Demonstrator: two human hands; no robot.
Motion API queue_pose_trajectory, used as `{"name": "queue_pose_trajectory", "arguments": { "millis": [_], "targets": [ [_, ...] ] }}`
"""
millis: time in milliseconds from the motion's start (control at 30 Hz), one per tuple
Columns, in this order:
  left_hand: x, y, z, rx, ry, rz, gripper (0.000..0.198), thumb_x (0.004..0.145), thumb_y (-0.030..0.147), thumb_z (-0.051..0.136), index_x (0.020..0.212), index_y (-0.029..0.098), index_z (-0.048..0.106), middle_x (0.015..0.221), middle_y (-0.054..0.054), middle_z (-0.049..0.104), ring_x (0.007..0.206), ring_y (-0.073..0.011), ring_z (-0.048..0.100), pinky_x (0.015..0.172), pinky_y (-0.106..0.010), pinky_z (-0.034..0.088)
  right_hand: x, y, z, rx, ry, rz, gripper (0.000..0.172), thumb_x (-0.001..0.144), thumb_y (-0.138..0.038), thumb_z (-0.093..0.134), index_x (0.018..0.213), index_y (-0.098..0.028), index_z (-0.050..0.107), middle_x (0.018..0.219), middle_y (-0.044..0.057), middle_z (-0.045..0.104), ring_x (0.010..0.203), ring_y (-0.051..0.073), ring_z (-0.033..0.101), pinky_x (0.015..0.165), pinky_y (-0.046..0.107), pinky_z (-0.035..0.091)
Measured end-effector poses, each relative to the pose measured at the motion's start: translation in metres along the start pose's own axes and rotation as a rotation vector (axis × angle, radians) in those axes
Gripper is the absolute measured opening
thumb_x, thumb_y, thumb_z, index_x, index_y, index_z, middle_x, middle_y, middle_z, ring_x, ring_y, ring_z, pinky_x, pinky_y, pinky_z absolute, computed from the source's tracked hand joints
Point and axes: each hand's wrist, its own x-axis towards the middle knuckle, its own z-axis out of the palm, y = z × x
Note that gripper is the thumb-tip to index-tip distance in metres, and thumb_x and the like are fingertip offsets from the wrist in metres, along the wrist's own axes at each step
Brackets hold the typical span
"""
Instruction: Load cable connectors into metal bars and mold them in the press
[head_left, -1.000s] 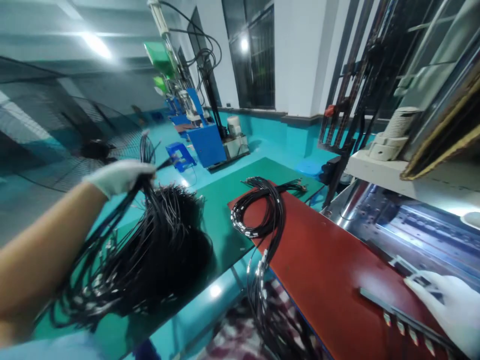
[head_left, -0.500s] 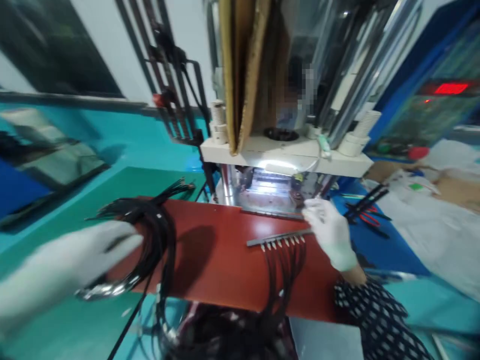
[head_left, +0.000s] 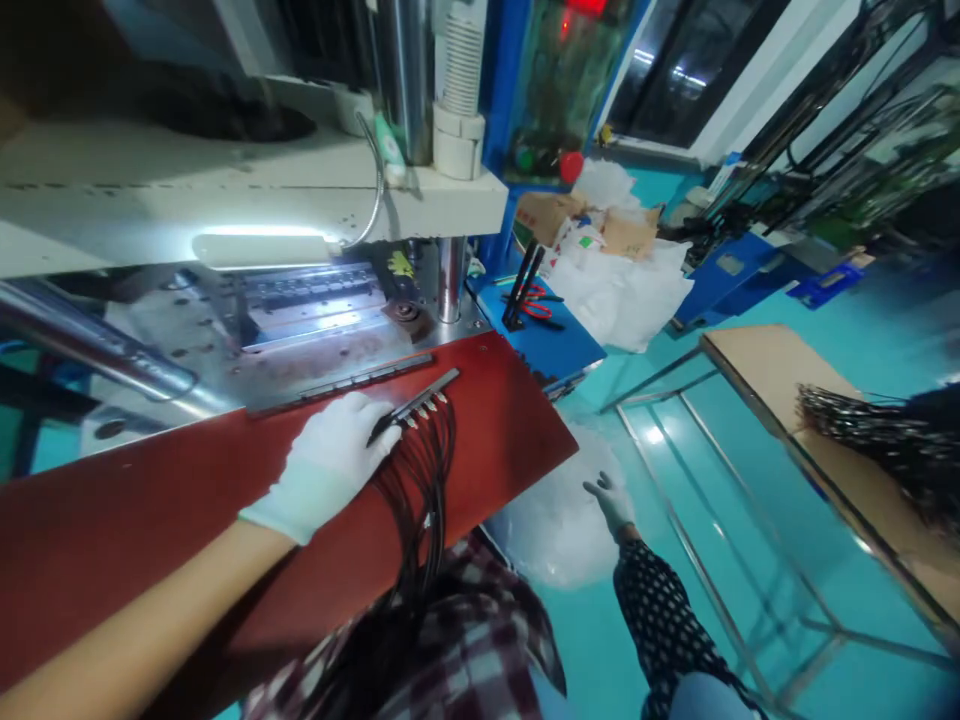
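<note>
My left hand [head_left: 330,470], in a white glove, lies on the red board [head_left: 150,520] with its fingers closed over the near end of a thin metal bar [head_left: 424,397]. Several black cables [head_left: 424,500] hang from the bar's connectors over the board's edge into my lap. My right hand [head_left: 611,500], also gloved, is lower down past the board's right end. Its fingers are spread and hold nothing, just above a white plastic bag [head_left: 551,530] on the floor.
The moulding machine [head_left: 300,310] with a lit bed stands right behind the board. A blue tray [head_left: 555,345] with red-handled cutters sits to its right, with white bags and cardboard [head_left: 615,270] beyond. A brown table [head_left: 795,400] at right carries a bundle of black cables [head_left: 885,440].
The view has swung to the right. My left hand let go of the black cable bundle and now rests on the bar. My right hand left the bar and dropped toward the white bag.
</note>
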Motion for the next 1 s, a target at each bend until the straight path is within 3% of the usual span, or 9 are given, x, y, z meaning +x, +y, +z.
{"name": "queue_pose_trajectory", "arguments": {
  "millis": [167, 267, 333, 400, 467, 567, 700, 800, 1000],
  "targets": [
    [0.006, 0.016, -0.004, -0.033, -0.046, -0.122, 0.028, 0.093, 0.040, 0.051, 0.099, 0.020, 0.069, 0.099, -0.009, 0.065, 0.097, -0.0275, 0.063, 0.080, -0.036, 0.049, 0.036, -0.025, -0.008, 0.145, 0.198, 0.082, 0.068, 0.072, -0.065, 0.047, 0.103, -0.007, 0.064, 0.098, 0.023, 0.066, 0.094, 0.032, 0.065, 0.080, 0.044, 0.053],
    [0.012, 0.021, -0.004, -0.013, -0.057, -0.152, 0.024, 0.093, 0.038, 0.052, 0.093, 0.019, 0.067, 0.098, -0.009, 0.065, 0.096, -0.0268, 0.063, 0.079, -0.035, 0.048, 0.049, -0.092, -0.023, 0.278, 0.223, -0.073, 0.065, 0.081, -0.058, 0.047, 0.122, -0.009, 0.059, 0.122, 0.022, 0.063, 0.111, 0.029, 0.062, 0.097, 0.043, 0.049],
    [0.017, 0.018, -0.007, -0.047, -0.086, -0.160, 0.023, 0.094, 0.035, 0.051, 0.092, 0.018, 0.066, 0.097, -0.010, 0.066, 0.094, -0.0265, 0.063, 0.080, -0.035, 0.048, 0.038, -0.151, -0.031, 0.410, 0.171, -0.315, 0.050, 0.087, -0.050, 0.055, 0.121, -0.014, 0.064, 0.123, 0.018, 0.064, 0.112, 0.027, 0.062, 0.101, 0.044, 0.047],
    [0.022, 0.011, -0.015, -0.118, -0.093, -0.141, 0.022, 0.095, 0.034, 0.050, 0.093, 0.017, 0.065, 0.097, -0.010, 0.066, 0.092, -0.0257, 0.063, 0.083, -0.036, 0.048, 0.016, -0.211, -0.029, 0.544, -0.082, -0.472, 0.038, 0.089, -0.046, 0.060, 0.115, -0.019, 0.067, 0.120, 0.013, 0.066, 0.112, 0.024, 0.062, 0.104, 0.045, 0.046],
    [0.031, 0.000, -0.028, -0.173, -0.027, -0.083, 0.023, 0.095, 0.034, 0.049, 0.094, 0.017, 0.063, 0.096, -0.010, 0.065, 0.090, -0.0245, 0.061, 0.084, -0.037, 0.049, -0.008, -0.262, -0.015, 0.836, -0.478, -0.408, 0.041, 0.088, -0.046, 0.065, 0.122, -0.022, 0.063, 0.124, 0.011, 0.066, 0.115, 0.024, 0.062, 0.106, 0.045, 0.045],
    [0.049, -0.021, -0.052, -0.193, 0.180, 0.019, 0.021, 0.095, 0.032, 0.047, 0.093, 0.017, 0.061, 0.096, -0.009, 0.061, 0.092, -0.0236, 0.058, 0.088, -0.037, 0.049, -0.043, -0.312, 0.020, 1.187, -1.270, -0.030, 0.047, 0.085, -0.051, 0.069, 0.121, -0.022, 0.061, 0.128, 0.012, 0.064, 0.117, 0.024, 0.062, 0.106, 0.048, 0.045],
    [0.069, -0.055, -0.069, -0.264, 0.337, 0.094, 0.021, 0.096, 0.031, 0.046, 0.096, 0.018, 0.062, 0.103, -0.009, 0.061, 0.103, -0.0234, 0.056, 0.100, -0.039, 0.046, -0.094, -0.332, 0.061, 1.182, -1.966, 0.402, 0.051, 0.079, -0.043, 0.079, 0.120, -0.018, 0.062, 0.128, 0.013, 0.066, 0.123, 0.024, 0.059, 0.109, 0.047, 0.039],
    [0.081, -0.078, -0.065, -0.424, 0.294, 0.069, 0.016, 0.092, 0.028, 0.053, 0.097, 0.020, 0.066, 0.104, -0.008, 0.064, 0.109, -0.0242, 0.056, 0.107, -0.041, 0.041, -0.124, -0.335, 0.081, 1.094, -2.139, 0.363, 0.048, 0.076, -0.039, 0.082, 0.114, -0.015, 0.066, 0.114, 0.012, 0.072, 0.109, 0.022, 0.067, 0.104, 0.043, 0.041],
    [0.126, -0.109, -0.062, -0.907, 0.280, -0.214, 0.005, 0.083, 0.017, 0.068, 0.087, 0.015, 0.071, 0.095, -0.008, 0.069, 0.103, -0.0235, 0.061, 0.104, -0.041, 0.045, -0.108, -0.387, 0.126, 1.143, -1.941, 0.053, 0.057, 0.071, -0.064, 0.077, 0.087, -0.010, 0.066, 0.075, 0.011, 0.074, 0.083, 0.027, 0.073, 0.095, 0.050, 0.047]
  ]
}}
